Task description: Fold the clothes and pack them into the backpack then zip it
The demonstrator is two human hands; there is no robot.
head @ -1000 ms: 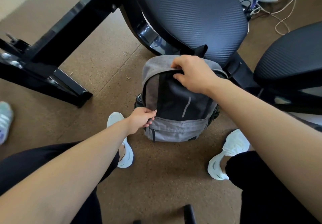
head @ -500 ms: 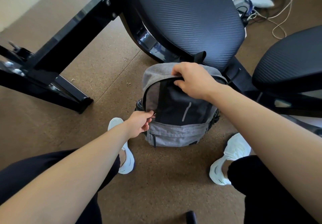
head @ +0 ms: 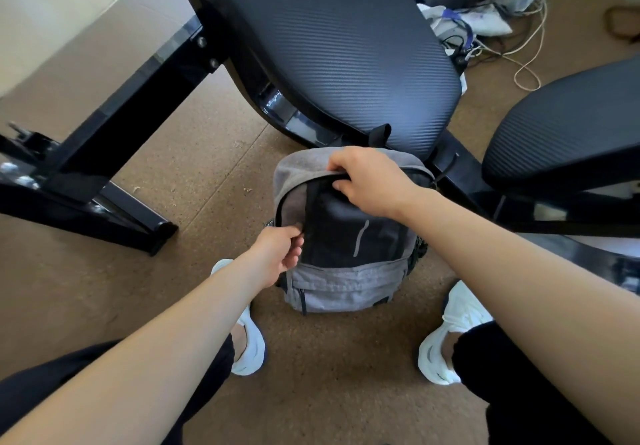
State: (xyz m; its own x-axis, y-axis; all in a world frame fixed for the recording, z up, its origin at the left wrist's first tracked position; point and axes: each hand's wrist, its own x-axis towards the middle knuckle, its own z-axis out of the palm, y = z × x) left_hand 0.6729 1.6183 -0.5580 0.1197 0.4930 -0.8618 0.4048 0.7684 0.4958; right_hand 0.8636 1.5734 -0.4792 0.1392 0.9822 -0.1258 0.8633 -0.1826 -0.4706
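Observation:
A grey and black backpack (head: 349,285) stands upright on the floor between my feet, leaning against a black chair. My right hand (head: 370,181) grips the top edge of its front panel. My left hand (head: 280,249) pinches the zipper pull on the bag's left side, about halfway up the zip track. The zip above my left hand is still parted, showing a dark gap along the curved top. No clothes are visible; the inside of the bag is hidden.
A black chair seat (head: 339,50) overhangs the bag from behind, and a second chair (head: 568,140) stands at the right. A black table leg (head: 114,133) crosses the left. Cables and cloth (head: 485,25) lie at the back right. My white shoes (head: 450,337) flank the bag.
My left hand has slid up the bag's left side with the zipper pull. My right hand keeps its grip on the top edge.

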